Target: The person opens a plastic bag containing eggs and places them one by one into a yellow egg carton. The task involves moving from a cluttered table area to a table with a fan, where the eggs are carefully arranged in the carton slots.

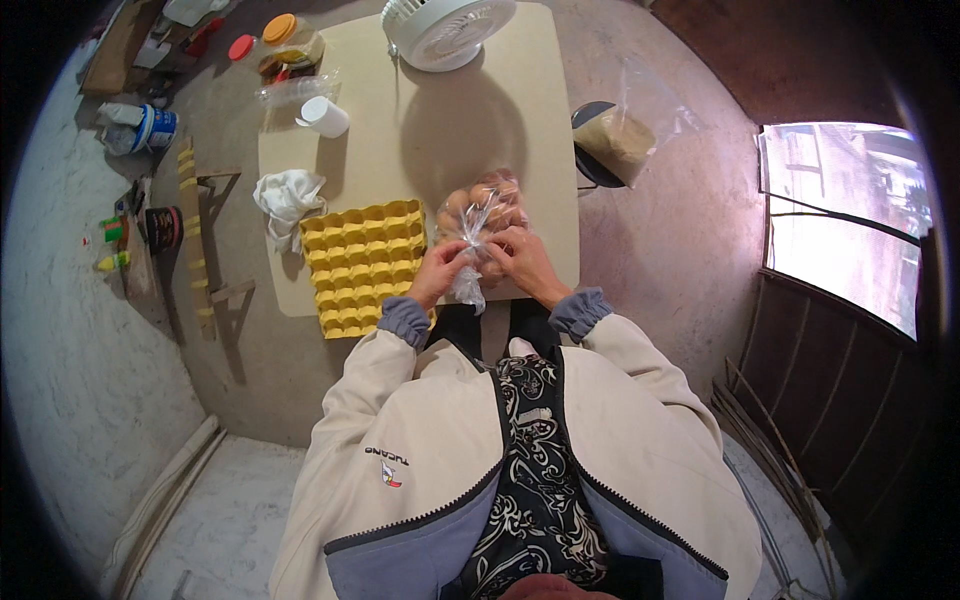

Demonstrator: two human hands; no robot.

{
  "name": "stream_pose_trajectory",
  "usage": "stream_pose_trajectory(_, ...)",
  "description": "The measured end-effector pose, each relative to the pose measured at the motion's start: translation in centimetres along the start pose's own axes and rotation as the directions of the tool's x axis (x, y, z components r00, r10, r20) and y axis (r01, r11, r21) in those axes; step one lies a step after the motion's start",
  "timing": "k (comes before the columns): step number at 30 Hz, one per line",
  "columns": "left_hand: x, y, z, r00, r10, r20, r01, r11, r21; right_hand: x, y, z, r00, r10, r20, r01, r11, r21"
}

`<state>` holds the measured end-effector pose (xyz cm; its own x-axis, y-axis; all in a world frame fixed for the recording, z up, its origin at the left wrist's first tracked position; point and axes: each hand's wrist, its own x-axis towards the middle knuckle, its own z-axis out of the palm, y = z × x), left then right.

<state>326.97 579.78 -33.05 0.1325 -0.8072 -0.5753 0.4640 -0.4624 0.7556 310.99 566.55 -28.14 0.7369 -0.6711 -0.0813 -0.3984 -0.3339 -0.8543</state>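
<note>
A clear plastic bag (474, 225) full of brown eggs (501, 213) rests near the front edge of the table (360, 150). Its neck is gathered and twisted, and the loose end (469, 289) hangs toward me. My left hand (440, 271) pinches the gathered plastic from the left side. From the right, my right hand (525, 261) grips the same neck between thumb and fingers. Just left of the bag lies a yellow egg tray (366, 262) whose cups hold nothing; it juts over the front edge. Some eggs are hidden behind my hands.
A white fan (450, 34) stands at the table's far end. Along the left side are a white cloth (289, 202), a white cup (324, 117) and lidded jars (292, 41). A dark stool (596, 161) holding a bag of tan material (619, 142) stands off the right edge.
</note>
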Motion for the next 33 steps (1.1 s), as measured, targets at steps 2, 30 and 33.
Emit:
stream_pose_trajectory(2,0.0,-0.3,0.0,0.999,0.037,-0.024,-0.036,0.998,0.051,0.3,-0.5,0.6,0.996,0.079,0.051,-0.081,0.996,0.047)
stream_pose_trajectory(30,0.1,-0.1,0.6,0.991,0.108,-0.085,-0.079,0.953,0.291,0.9,2.7,2.7,0.917,0.322,0.236,-0.381,0.882,0.276)
stream_pose_trajectory(33,0.1,0.1,0.6,0.995,0.039,-0.088,-0.020,0.978,0.207,1.0,2.6,2.6,0.928,0.292,0.233,-0.350,0.898,0.268)
